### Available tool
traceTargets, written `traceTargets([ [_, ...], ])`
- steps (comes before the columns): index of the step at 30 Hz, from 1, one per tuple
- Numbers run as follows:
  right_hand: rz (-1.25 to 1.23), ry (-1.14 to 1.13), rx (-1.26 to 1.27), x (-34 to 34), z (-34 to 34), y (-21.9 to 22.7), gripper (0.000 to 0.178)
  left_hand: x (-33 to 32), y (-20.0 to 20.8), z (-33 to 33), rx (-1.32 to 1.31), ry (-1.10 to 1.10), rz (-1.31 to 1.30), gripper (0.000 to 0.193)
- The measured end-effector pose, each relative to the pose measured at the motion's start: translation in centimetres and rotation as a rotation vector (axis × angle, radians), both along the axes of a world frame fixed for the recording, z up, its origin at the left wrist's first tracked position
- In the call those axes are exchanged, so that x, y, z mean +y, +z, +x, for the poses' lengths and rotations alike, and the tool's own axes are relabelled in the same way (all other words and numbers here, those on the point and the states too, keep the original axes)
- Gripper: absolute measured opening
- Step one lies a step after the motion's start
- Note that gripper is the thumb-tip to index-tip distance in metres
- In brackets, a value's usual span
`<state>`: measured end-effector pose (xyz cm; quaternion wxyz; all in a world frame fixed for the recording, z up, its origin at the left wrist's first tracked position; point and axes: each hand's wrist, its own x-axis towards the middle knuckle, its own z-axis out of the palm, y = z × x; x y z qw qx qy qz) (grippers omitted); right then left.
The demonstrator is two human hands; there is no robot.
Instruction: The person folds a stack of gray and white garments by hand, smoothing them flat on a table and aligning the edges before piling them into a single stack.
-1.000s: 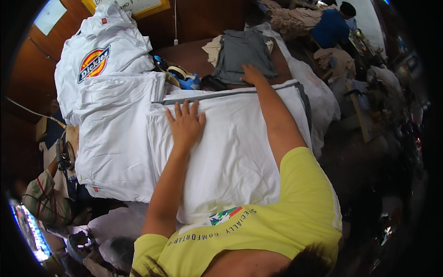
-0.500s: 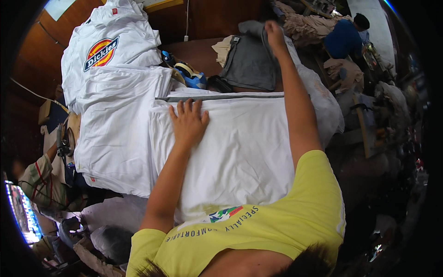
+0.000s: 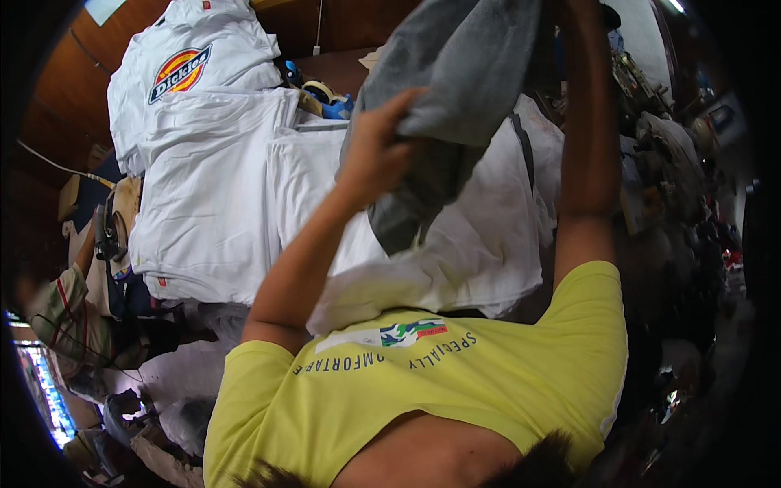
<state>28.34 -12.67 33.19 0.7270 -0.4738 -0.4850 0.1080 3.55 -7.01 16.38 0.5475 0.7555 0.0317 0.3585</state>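
A grey garment hangs lifted above the table, its lower end drooping over white cloth; its exact kind is unclear. My left hand grips its left side with bent fingers. At the upper edge, my right hand is dark and partly cut off, with the raised top of the garment against it. Under both arms lies a stack of white fabric, rumpled along its near edge. To its left sits a pile of folded white T-shirts.
A white T-shirt with a printed emblem tops the far-left pile. A blue tape dispenser stands behind the stack. Another person's sleeve shows at the left. Cluttered equipment and bundles fill the right side.
The grey garment has come up off the far table and toward me. My left hand left the white stack and took hold of it; my right hand rose up and right. The near white cloth rumpled.
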Motion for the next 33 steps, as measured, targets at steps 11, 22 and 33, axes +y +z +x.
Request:
traceTargets([
  [11,-0.892,0.193,-0.947,-10.4,-8.8,-3.2,0.041,16.0,6.7,-9.2,-0.201,0.124,-0.083,0.035],
  [22,0.01,-0.114,-0.198,-0.9,-16.7,-10.0,0.032,1.4,5.9,-3.4,-0.629,0.63,0.364,0.032],
  [33,0.526,0.384,0.351,-7.0,-23.8,-2.3,0.014,-7.9,-4.0,-8.9,-0.116,0.447,0.388,0.12],
])
